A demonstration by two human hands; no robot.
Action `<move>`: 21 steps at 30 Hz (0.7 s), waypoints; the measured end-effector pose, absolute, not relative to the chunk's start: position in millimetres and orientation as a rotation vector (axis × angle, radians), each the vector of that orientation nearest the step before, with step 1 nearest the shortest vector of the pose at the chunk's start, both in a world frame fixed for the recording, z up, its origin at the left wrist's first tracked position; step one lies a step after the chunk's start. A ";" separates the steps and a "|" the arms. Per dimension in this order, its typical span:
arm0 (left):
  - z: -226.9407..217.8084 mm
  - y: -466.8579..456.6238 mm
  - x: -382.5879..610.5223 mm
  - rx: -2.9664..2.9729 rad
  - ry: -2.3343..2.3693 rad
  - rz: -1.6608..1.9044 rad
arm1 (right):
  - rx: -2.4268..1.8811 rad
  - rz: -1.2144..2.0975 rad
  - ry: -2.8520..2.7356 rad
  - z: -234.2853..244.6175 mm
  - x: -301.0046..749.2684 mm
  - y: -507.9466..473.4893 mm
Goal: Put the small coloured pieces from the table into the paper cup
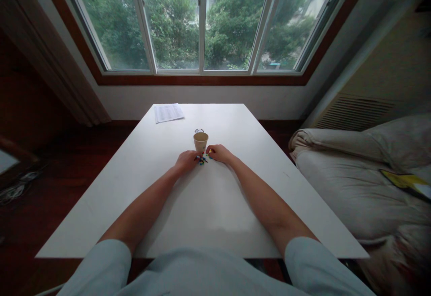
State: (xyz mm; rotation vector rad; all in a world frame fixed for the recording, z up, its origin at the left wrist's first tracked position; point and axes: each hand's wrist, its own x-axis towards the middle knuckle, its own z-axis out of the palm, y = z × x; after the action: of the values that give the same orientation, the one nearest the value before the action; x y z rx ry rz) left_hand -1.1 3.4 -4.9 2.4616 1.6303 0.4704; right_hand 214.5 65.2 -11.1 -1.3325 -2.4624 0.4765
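Observation:
A tan paper cup (201, 141) stands upright on the white table. Right in front of it lies a small cluster of coloured pieces (201, 161), in blue, green, yellow and red, too small to name. My left hand (187, 160) rests on the table at the cluster's left side, its fingers curled in among the pieces; whatever they grip is hidden. From the right, my right hand (219, 153) reaches in with bent, pinched fingers, and a bit of yellow shows at the fingertips. Both hands are close to the cup's base.
Just behind the cup is a thin dark looped item (199, 130), perhaps glasses or a cord. Printed sheets of paper (169, 112) lie at the table's far left corner. The white table (208, 215) stands below a window, with a covered sofa (332, 177) to its right.

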 end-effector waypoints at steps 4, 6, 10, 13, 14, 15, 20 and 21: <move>-1.8 1.3 -0.8 2.462 1.620 0.456 | -1.384 0.426 -2.483 -11.1 211.1 63.4; -0.6 0.7 -1.0 2.457 1.637 0.445 | -1.428 0.373 -2.491 -11.3 208.2 62.3; 0.1 0.4 -1.7 2.462 1.667 0.431 | -1.465 0.297 -2.511 -11.1 203.5 59.4; -0.4 0.8 -2.2 2.452 1.694 0.428 | -1.479 0.267 -2.528 -11.5 201.9 58.0; -0.7 0.9 -2.3 2.444 1.705 0.430 | -1.478 0.260 -2.529 -11.8 201.7 57.8; -0.8 1.0 -2.3 2.436 1.713 0.433 | -1.472 0.255 -2.532 -12.2 201.6 57.8; 0.0 0.7 -1.7 2.408 1.719 0.462 | -1.314 0.243 -2.511 -12.6 202.2 59.7; 0.5 0.4 -1.5 2.401 1.725 0.467 | -1.288 0.242 -2.487 -12.2 202.7 60.2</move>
State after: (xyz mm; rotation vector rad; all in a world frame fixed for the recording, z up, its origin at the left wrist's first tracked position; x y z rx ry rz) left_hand -1.5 0.4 0.5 2.4009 1.7245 0.4671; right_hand 202.7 60.2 -12.2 -1.2879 -2.4866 0.2417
